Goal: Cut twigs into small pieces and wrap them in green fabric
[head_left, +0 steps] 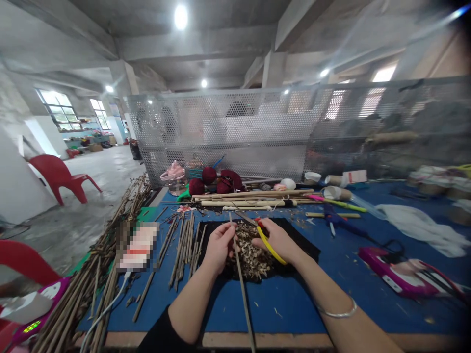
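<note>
My left hand (220,245) pinches a thin twig (242,284) near its upper end. From there the twig slants down past the table's front edge. In my right hand (279,240) is a pair of scissors with yellow handles (270,246), the blades pointing up and left toward the twig's top. Whether the blades touch the twig I cannot tell. Below both hands lies a heap of short cut twig pieces (255,267) on a black cloth (303,240). Several cut sticks (184,247) lie left of my left hand.
Long branches (84,284) are piled along the left edge beside a blurred phone-like object (138,247) with a white cable. Bamboo rods (250,203) and dark red yarn balls (209,175) line the back before a perforated metal screen (221,122). A glue gun (342,223) lies right.
</note>
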Tool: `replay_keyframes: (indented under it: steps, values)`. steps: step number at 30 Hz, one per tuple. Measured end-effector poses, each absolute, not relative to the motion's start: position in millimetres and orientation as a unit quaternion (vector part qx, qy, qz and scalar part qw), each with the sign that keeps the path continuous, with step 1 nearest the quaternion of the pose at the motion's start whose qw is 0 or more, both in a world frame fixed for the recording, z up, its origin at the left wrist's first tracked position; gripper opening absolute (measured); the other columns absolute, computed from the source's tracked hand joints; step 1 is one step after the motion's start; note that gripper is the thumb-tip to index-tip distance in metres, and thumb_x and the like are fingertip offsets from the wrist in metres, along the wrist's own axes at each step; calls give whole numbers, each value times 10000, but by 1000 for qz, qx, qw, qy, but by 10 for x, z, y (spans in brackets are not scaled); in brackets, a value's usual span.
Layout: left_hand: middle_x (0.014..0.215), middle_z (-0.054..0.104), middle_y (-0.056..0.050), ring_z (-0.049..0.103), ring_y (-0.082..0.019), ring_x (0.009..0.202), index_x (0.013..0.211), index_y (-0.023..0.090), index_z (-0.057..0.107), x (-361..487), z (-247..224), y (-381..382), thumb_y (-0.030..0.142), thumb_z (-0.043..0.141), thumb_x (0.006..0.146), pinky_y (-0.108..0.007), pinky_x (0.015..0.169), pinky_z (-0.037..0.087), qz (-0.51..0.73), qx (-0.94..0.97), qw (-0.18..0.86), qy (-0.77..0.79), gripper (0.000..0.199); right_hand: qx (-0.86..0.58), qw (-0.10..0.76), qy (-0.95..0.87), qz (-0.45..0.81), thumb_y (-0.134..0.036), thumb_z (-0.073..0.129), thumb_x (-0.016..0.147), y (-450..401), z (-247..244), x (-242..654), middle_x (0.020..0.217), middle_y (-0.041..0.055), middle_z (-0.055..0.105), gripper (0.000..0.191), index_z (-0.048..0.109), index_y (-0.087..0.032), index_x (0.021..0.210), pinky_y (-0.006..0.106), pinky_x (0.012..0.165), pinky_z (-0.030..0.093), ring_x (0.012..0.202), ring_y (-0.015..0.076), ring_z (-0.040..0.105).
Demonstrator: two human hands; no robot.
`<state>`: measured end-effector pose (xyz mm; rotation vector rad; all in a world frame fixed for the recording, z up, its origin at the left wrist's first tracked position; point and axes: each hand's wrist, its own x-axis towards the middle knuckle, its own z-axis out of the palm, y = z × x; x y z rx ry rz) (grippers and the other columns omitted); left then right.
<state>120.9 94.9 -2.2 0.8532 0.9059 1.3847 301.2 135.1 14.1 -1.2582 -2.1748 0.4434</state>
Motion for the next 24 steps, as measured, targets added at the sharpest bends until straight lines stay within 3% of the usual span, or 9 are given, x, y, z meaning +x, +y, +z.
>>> replay_keyframes:
  steps: [8,12,19,24]
  values:
    - [550,538,45,451,-45,340,876,139,562,1215,-27,947,478,692,605,-141,291,211,608,367,595,376,453,-271,374,-871,167,-638,684,542,1012,602,2811,942,83,529,573,535,-190,867,339,819,409,888,237,486]
    - [541,532,51,484,-52,346,885,146,564,1192,-28,957,463,687,619,-135,297,207,599,366,600,384,432,-355,413,-822,167,-598,584,675,1301,448,2900,929,93,532,480,525,-171,887,340,785,420,852,226,506]
    - [552,544,50,510,-69,356,888,155,561,1199,-15,937,477,694,613,-141,292,219,596,375,594,389,444,-466,339,-785,226,-465,556,722,1421,83,2985,799,28,561,329,520,-176,876,282,655,423,693,164,508]
    - [548,549,47,498,-62,354,874,153,553,1218,7,913,486,702,607,-138,290,219,601,379,590,384,453,-470,280,-810,211,-428,609,697,1314,94,2922,875,48,574,343,541,-171,914,284,678,415,739,172,513]
